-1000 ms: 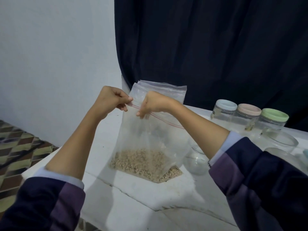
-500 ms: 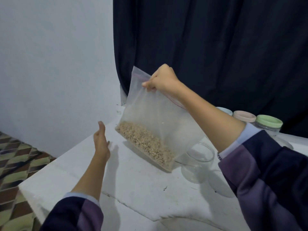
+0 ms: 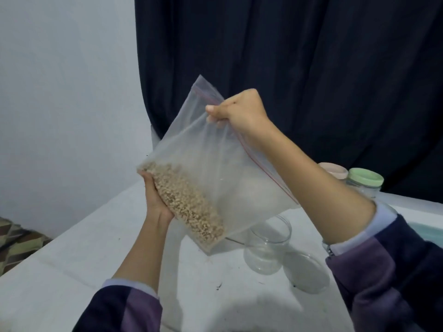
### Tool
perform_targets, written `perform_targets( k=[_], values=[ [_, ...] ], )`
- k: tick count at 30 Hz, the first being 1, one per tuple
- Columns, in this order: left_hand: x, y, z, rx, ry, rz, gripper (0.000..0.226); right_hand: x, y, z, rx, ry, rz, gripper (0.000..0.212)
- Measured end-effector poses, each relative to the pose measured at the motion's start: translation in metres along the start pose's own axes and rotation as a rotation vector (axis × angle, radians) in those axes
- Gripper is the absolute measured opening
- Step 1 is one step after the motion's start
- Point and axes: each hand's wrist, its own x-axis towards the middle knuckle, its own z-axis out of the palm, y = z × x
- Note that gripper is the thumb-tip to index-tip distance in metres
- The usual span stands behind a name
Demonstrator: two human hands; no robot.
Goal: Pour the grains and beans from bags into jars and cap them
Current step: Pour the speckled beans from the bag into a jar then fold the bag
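Right hand (image 3: 241, 111): pinches the bag (image 3: 215, 164) at its zip edge.
Left hand (image 3: 155, 195): cups its grain-filled bottom.
Open jar (image 3: 267, 245): just below, near the table (image 3: 72, 271) middle.

A clear plastic bag (image 3: 215, 164) with a thin red zip line along its top holds pale tan grains (image 3: 187, 202). Behind the bag hangs a dark navy curtain (image 3: 311, 68); left of the bag is a plain white wall (image 3: 67, 92). Below the bag, a white table (image 3: 72, 271) carries a clear glass jar (image 3: 266, 248). Right of the bag stand jars with a pale pink lid (image 3: 334, 170) and a mint green lid (image 3: 365, 177). The sleeves (image 3: 395, 271) are navy and purple with white cuffs.
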Motion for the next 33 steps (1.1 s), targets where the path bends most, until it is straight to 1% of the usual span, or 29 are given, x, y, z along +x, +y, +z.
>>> perform_targets(
  k=[3,7,10,12,15,19,22,26,29,33],
  values=[
    [0.009,0.012,0.021,0.048,-0.01,0.016,0.068,-0.005,0.011,-0.015,0.059,0.08,-0.014,0.019],
    [0.02,0.024,0.046,0.102,-0.033,0.068,0.049,-0.006,0.013,-0.027,0.126,0.121,-0.029,0.021],
    [0.026,0.027,0.054,0.127,-0.073,0.087,0.048,-0.006,0.008,-0.033,0.134,0.158,-0.023,0.021],
    [0.028,0.028,0.058,0.124,-0.1,0.095,0.047,-0.006,0.008,-0.037,0.147,0.179,-0.011,0.02],
    [0.029,0.025,0.064,0.114,-0.115,0.086,0.039,-0.007,0.013,-0.04,0.168,0.198,0.011,0.02],
    [0.029,0.019,0.066,0.091,-0.086,0.082,0.026,-0.011,0.021,-0.043,0.192,0.223,0.037,0.019],
    [0.032,0.02,0.066,0.104,-0.062,0.121,0.022,-0.014,0.025,-0.046,0.207,0.243,0.066,0.019],
    [0.035,0.021,0.07,0.066,-0.112,0.101,0.02,-0.016,0.03,-0.05,0.221,0.264,0.085,0.02],
    [0.039,0.022,0.07,0.058,-0.095,0.101,0.009,-0.017,0.032,-0.053,0.246,0.27,0.08,0.019],
    [0.04,0.021,0.073,0.032,-0.106,0.108,0.021,-0.02,0.034,-0.054,0.258,0.272,0.106,0.019]
  ],
)
